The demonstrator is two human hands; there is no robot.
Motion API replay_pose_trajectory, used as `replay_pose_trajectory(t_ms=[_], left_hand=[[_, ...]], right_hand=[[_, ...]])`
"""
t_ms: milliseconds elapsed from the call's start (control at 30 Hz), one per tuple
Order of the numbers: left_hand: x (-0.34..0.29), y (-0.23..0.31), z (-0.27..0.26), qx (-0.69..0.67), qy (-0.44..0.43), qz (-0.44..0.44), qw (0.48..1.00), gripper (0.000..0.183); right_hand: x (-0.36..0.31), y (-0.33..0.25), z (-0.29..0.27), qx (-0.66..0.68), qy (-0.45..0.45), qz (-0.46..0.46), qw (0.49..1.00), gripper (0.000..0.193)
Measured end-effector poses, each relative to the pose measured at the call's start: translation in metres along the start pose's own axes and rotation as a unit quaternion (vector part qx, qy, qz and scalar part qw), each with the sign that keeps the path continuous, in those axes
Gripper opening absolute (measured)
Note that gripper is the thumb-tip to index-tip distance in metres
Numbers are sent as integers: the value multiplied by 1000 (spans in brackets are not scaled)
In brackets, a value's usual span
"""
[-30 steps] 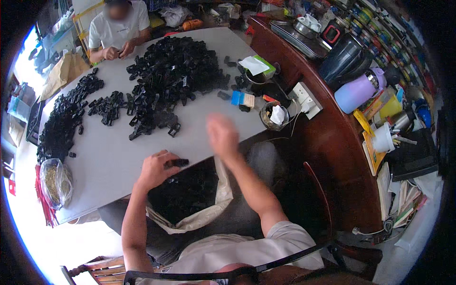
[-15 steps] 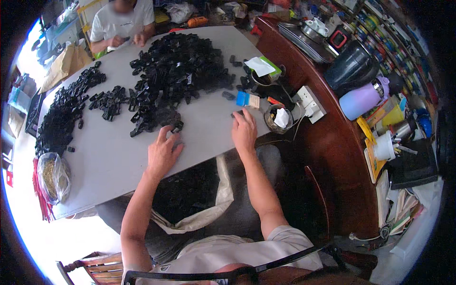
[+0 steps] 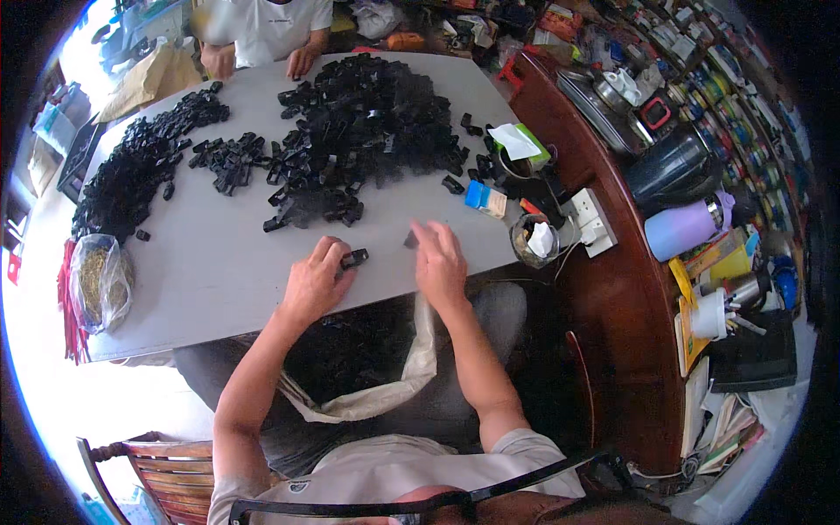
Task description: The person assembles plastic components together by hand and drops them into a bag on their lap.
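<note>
My left hand (image 3: 317,276) pinches a small black plastic part (image 3: 354,258) between thumb and fingers, just above the near side of the grey table (image 3: 197,271). To its right my right hand (image 3: 440,267), a little blurred, has its fingers closed on a small dark piece (image 3: 410,239) whose kind I cannot make out. Beyond both hands lies a big heap of black plastic parts (image 3: 372,122). A second pile of smaller black parts (image 3: 140,171) spreads along the left. Below the table edge, an open whitish sack (image 3: 423,354) on my lap holds dark parts.
A clear bag of small brass-coloured pieces (image 3: 103,282) sits at the left corner. Right of my hands are a blue-and-white box (image 3: 485,199), a glass jar (image 3: 532,241) and a power strip (image 3: 593,223). A co-worker (image 3: 267,35) sits across the table.
My left hand has drawn back from the heap's near edge with a black part in it. The right hand has come in toward the left. The view has shifted; the co-worker's hands are now apart.
</note>
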State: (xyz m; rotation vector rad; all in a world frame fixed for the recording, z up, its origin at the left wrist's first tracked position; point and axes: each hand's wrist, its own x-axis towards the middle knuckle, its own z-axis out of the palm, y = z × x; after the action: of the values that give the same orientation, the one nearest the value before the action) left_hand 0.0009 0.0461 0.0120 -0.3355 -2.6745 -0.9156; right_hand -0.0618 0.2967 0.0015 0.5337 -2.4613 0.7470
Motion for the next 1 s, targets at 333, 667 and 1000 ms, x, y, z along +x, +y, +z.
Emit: replay_pose_trajectory(t_ms=[333, 667, 1000], left_hand=[[-4, -11, -4, 5, -38, -50, 998, 33], [-6, -25, -4, -52, -69, 34, 996, 35], [-9, -30, -8, -64, -68, 53, 994, 35]], right_hand=[[-1, 14, 5, 24, -71, -79, 994, 35], [-9, -48, 17, 185, -97, -185, 960, 27], [-16, -66, 17, 124, -73, -224, 964, 27]])
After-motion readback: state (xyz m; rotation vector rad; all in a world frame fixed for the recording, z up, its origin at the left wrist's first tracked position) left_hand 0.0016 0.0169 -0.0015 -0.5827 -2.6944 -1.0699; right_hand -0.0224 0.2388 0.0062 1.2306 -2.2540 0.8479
